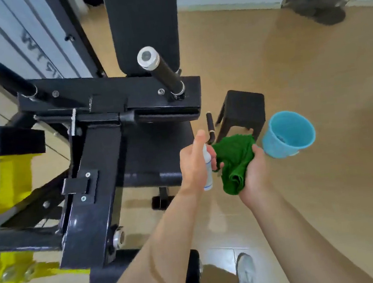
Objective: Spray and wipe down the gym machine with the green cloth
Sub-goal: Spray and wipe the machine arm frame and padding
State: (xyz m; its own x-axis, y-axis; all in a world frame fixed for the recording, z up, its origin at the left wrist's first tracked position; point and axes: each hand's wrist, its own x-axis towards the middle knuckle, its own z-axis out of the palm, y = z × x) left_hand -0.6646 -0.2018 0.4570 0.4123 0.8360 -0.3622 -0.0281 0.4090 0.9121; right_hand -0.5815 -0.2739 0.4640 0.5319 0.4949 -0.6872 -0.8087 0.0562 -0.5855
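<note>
Head view, looking down: the black gym machine (102, 151) fills the left side, cut off at the left and top edges, its yellow parts blurred, while the white spray bottle (207, 162) is mostly hidden behind the left hand (194, 164), its nozzle not visible. The left hand wraps its fingers round the bottle with the index finger raised at the top, just right of the machine's seat; beside it, the right hand (255, 170) cups and grips the bunched green cloth (234, 159). A blue bucket (288, 133) and a black stool (240, 109) stand on the floor beyond the hands.
</note>
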